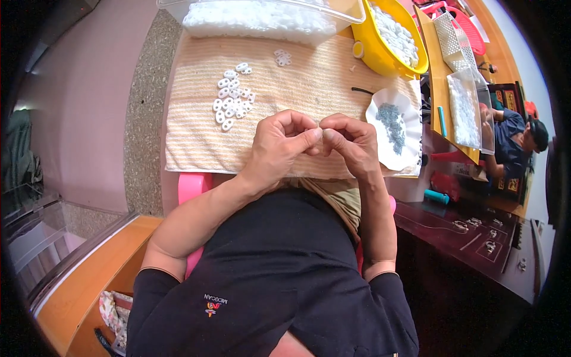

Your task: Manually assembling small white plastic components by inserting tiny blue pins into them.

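My left hand (284, 141) and my right hand (351, 140) meet at the fingertips above the near edge of a striped towel (196, 149). Both are closed in a pinch, thumb against forefinger. Whatever sits between them is too small and too covered to make out. Left of my left hand lies a loose group of small white plastic pieces with holes (229, 101). Farther off is a smaller cluster of white pieces (282, 58). Beside my right hand stands a white fluted dish (380, 152) holding many small dark grey bits (391, 122).
A clear bin (351, 13) full of white pieces stands at the far edge, next to a yellow basket (375, 56) of white parts. A thin black stick (361, 90) touches the dish's far side. At right, another person (514, 134) sits by a clear box (486, 128).
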Motion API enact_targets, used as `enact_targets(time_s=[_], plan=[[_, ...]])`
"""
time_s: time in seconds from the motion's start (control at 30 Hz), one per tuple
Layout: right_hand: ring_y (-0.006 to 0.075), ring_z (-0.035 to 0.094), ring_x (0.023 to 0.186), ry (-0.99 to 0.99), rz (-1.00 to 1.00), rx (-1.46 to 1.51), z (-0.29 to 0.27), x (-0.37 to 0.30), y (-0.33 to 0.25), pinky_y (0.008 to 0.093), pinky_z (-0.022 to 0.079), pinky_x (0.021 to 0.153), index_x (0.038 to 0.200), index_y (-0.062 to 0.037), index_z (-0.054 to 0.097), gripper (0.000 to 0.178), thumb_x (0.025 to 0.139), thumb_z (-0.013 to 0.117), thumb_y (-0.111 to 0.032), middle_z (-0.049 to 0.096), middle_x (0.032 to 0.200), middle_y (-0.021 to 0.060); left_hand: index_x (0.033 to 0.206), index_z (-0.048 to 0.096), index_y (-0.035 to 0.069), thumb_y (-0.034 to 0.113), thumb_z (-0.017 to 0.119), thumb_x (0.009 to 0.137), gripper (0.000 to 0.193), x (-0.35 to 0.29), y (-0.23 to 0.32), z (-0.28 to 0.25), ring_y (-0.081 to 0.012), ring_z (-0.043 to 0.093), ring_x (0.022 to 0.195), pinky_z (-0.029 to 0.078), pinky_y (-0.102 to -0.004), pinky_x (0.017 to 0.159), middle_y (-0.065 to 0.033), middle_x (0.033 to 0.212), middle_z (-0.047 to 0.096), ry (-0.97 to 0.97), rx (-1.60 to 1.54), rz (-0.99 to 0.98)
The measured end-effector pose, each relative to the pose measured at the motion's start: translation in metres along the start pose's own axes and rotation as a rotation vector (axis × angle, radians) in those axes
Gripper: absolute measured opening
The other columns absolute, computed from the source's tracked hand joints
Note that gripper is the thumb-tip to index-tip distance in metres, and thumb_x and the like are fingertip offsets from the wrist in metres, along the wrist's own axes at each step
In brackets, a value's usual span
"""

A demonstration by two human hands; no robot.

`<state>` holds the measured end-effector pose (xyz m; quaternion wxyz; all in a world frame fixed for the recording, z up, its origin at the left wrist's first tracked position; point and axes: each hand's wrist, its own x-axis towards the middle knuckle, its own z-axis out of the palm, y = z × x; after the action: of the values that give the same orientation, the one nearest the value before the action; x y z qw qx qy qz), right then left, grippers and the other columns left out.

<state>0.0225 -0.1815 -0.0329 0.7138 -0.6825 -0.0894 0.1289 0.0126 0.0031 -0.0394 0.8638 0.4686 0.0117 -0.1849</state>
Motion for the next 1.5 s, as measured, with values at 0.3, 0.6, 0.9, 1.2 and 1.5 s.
enact_targets(time_s=[0.3,0.6,0.9,1.2,1.5], plan=[[0.0103,0.059,0.069,0.019,-0.013,0.078,0.001,-0.001,0.005,0.0234,0.052,0.059,0.098,0.0044,0.064,0.012,0.089,0.063,-0.004,0.063,0.091,0.0079,0.091,0.06,-0.001,0.005,0.066,0.087,0.009,0.001,0.001,0.002,-0.0093,0.061,0.07,0.051,-0.0217,0.065,-0.0052,0.08,0.065,0.011,-0.084,-0.01],[0.0125,0.061,0.072,0.074,0.024,0.123,-0.002,0.0,0.012,0.0242,0.052,0.061,0.097,0.004,0.063,0.013,0.089,0.064,-0.006,0.063,0.093,0.009,0.104,0.062,-0.004,0.005,0.063,0.09,0.017,0.001,0.003,0.001,-0.0116,0.064,0.076,0.056,-0.0244,0.073,-0.0082,0.091,0.067,0.025,-0.195,-0.122],[0.0115,0.06,0.078,0.059,0.037,0.118,-0.001,0.004,0.01,0.0234,0.052,0.065,0.097,0.0042,0.063,0.013,0.089,0.063,-0.006,0.063,0.095,0.008,0.112,0.061,-0.005,0.004,0.06,0.091,0.023,0.004,-0.001,0.0,-0.0119,0.065,0.08,0.055,-0.0231,0.076,-0.0092,0.097,0.067,0.036,-0.221,-0.154],[0.0122,0.06,0.08,0.025,0.047,0.111,-0.004,0.004,0.012,0.0231,0.051,0.068,0.097,0.0051,0.063,0.011,0.089,0.063,-0.003,0.062,0.096,0.0092,0.105,0.061,-0.002,0.003,0.062,0.089,0.017,0.005,-0.007,-0.003,-0.0136,0.067,0.082,0.057,-0.0265,0.078,-0.0092,0.095,0.067,0.037,-0.213,-0.144],[0.0119,0.059,0.079,0.026,0.063,0.105,-0.003,0.003,0.009,0.0233,0.05,0.068,0.096,0.0048,0.063,0.01,0.089,0.063,-0.003,0.062,0.094,0.0092,0.105,0.063,-0.002,0.004,0.063,0.089,0.018,0.004,-0.006,-0.003,-0.0136,0.067,0.081,0.057,-0.0272,0.078,-0.0093,0.092,0.068,0.041,-0.198,-0.158]])
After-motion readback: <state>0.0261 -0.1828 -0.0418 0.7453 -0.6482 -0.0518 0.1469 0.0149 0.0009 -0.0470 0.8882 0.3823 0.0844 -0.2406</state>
